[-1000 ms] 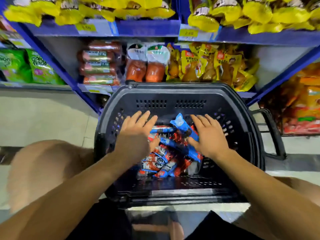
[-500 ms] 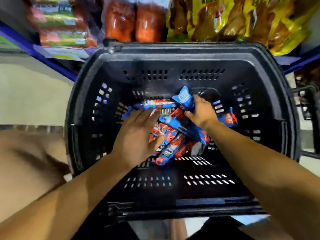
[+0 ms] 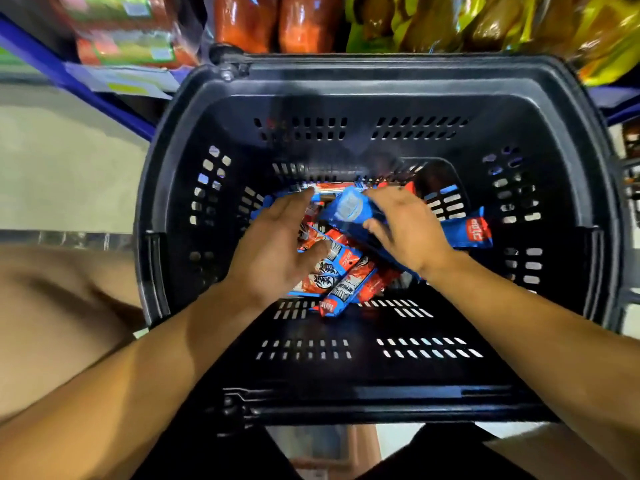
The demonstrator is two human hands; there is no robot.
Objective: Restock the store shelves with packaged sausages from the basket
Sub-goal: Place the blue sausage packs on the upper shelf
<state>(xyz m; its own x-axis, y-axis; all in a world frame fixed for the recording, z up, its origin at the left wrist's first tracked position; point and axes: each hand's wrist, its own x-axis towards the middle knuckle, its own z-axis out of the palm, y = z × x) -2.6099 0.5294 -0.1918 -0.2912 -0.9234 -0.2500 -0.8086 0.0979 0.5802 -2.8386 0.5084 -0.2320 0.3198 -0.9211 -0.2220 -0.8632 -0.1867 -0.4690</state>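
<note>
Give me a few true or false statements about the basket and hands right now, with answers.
1. Both hands are inside the basket. True.
2. The right hand grips a blue packet. True.
3. The basket is white. False: it is black.
4. The left hand holds a packet up at the shelf. False: it rests open on the sausage packets.
5. One packet lies right of the right hand. True.

Shop aisle, blue shelving [image 3: 104, 102] stocked with packaged food [image 3: 277, 22], shopping basket [image 3: 381, 81]
</note>
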